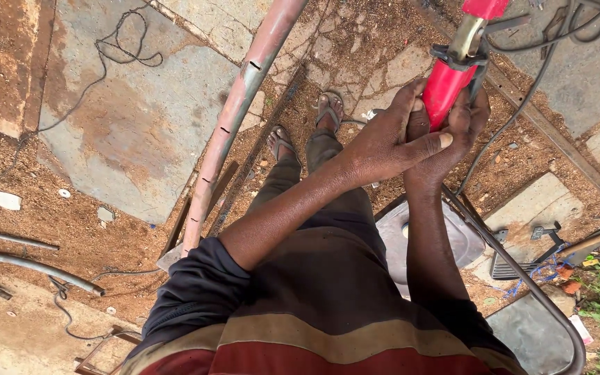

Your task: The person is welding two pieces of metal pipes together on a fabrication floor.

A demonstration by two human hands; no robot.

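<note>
1. Both of my hands meet at the far right of the scene, around a red tube (446,87).
2. My left hand (387,142) wraps over the lower end of that red tube, fingers (411,94) curled shut about it and thumb laid across toward the right.
3. My right hand (453,135) sits just behind and under the left, its fingers closed on the same red tube from the right side; how tightly, I cannot tell.
4. That red tube rises tilted to the far right, with a black clamp (463,55) around it and a yellowish metal stub above.
5. Black cables (522,104) hang down beside the tube toward the ground.
6. A long, rusty pink pole (237,118) leans from the far middle down to the near left of my legs.
7. My sandalled feet (307,125) stand on reddish dirt and cracked stone slabs (140,132).
8. Grey pipes (29,264) lie on the ground at the left.
9. A grey metal plate (460,239) lies right of my legs, inside a curved metal frame (543,298); I see nothing resting in it.
</note>
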